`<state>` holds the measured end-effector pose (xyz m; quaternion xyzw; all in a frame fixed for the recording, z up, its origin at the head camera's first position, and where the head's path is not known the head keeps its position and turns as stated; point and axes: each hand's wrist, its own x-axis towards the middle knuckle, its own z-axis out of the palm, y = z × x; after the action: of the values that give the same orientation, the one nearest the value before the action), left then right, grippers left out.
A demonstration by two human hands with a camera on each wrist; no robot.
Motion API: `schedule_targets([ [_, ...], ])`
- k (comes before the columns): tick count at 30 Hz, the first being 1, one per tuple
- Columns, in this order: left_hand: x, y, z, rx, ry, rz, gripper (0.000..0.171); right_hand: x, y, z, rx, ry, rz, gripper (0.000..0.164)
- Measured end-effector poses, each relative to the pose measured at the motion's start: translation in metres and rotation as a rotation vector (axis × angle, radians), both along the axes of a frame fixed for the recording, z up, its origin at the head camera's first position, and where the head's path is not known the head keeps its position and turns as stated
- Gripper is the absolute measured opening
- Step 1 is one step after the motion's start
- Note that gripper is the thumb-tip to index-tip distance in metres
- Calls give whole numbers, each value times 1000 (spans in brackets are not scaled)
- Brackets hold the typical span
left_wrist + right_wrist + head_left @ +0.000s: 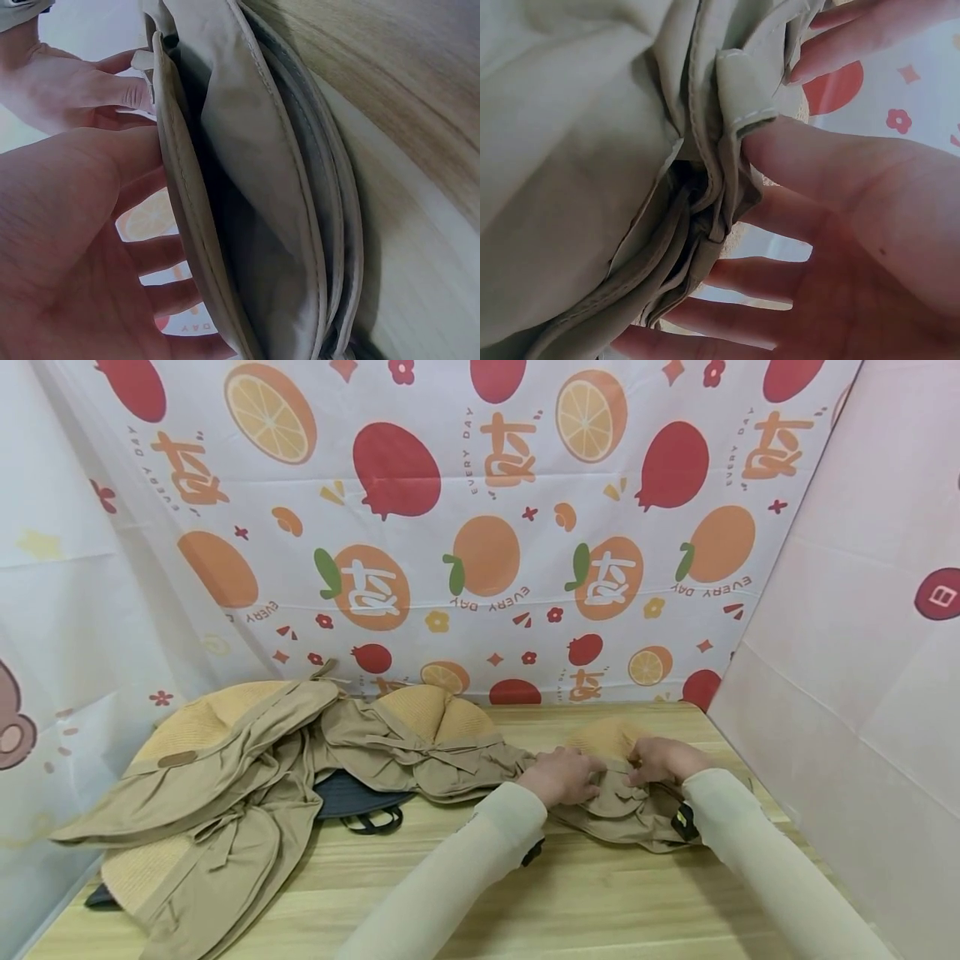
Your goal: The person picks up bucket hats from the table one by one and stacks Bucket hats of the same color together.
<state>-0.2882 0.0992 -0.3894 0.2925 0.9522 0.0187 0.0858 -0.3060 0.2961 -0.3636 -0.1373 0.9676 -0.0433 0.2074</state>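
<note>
Your left hand and right hand pinch one tan hat, its handling seemingly unfinished, other hats heaped leftward.

Hat btwn L hand & R hand is showing khaki cloth, pale stitch lines & a straw-yellow crown. Mid hat, just L of L hand, is pairing ribbed straw-yellow w/ khaki; far-L hats are repeating that combo, 1 sporting a brown patch. Dark-navy brim is peeking out L of L hand. Sleeves behind both hands are looking pale cream-green. Table under hands is running light yellow-brown w/ wood grain. White curtain beyond hands is carrying orange & red fruit prints, green leaves, red/yellow flowers, orange/white lettering.
</note>
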Motion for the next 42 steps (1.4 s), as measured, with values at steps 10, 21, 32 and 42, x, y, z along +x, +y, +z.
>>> schedule_targets([
  [10,-1,-2,1,-3,-14,8,40,-6,-6,0,44,6,-2,37],
  [21,-7,-1,4,26,-47,-5,45,-12,-9,3,39,-22,-46,28],
  [32,-7,-3,4,35,-52,-7,46,-10,-6,2,29,-12,-56,29],
  [42,2,-41,26,129,-57,-89,45,-1,-6,8,48,6,-84,54],
])
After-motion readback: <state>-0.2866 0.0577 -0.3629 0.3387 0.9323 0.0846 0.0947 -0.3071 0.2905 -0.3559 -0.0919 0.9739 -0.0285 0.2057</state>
